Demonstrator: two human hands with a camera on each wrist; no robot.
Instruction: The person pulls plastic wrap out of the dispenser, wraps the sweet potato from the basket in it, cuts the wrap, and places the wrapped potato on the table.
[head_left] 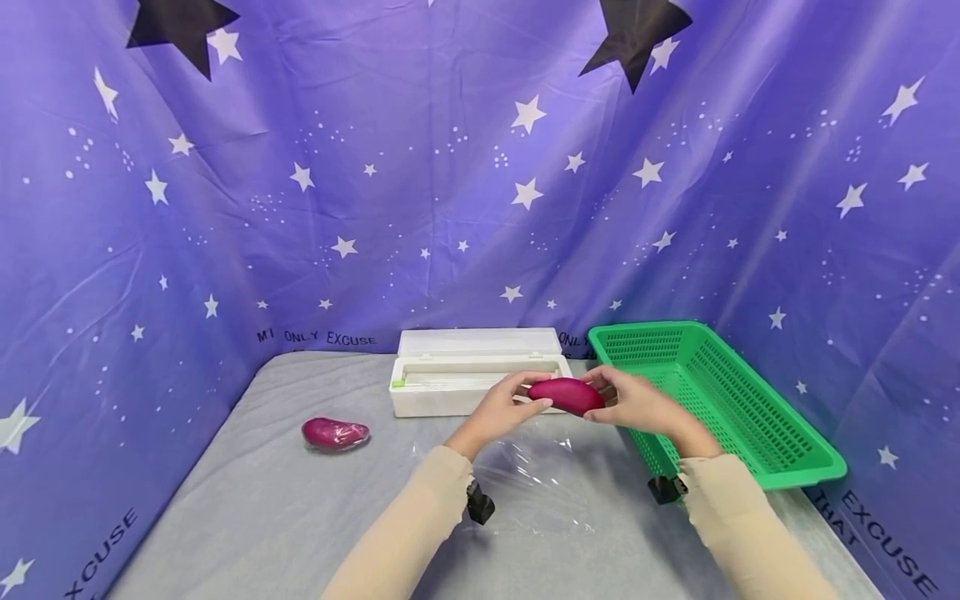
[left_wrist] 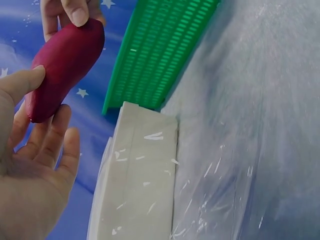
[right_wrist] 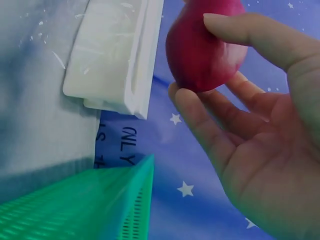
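Head view: both hands, left (head_left: 498, 414) and right (head_left: 637, 404), hold a purple sweet potato (head_left: 566, 395) by its ends, up in front of a lidded white box (head_left: 427, 404). I'd call this the positioning step, over clear film (head_left: 525, 475) spread on the grey-covered table (head_left: 247, 508). Setting it down would call for an even, two-handed lowering, imo. A similar one (head_left: 335, 434), wrapped looking, sits off left; green basket (head_left: 750, 408) on the right, starry purple curtain (head_left: 450, 167) all round.

Left wrist view: thumb on one end, fingers beneath, pretty loose pinch.

Right wrist view: thumb on the side, fingertips under the fat end.
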